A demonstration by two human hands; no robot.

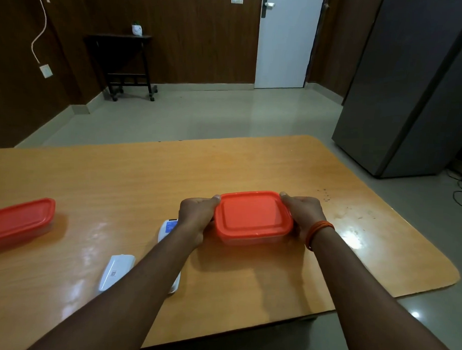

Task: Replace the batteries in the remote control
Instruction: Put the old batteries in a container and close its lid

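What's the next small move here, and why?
Probably pry the orange lid off the container: left hand and right hand grip its opposite edges, lid still seated, while the remote lies untouched on the table.

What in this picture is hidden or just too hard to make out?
- Head view: what is inside the held box; its red lid covers it.
- The longer remote: the left hand and forearm hide most of it.
- The second box: cut off by the left edge.
- The label on the small white piece: too small to read.
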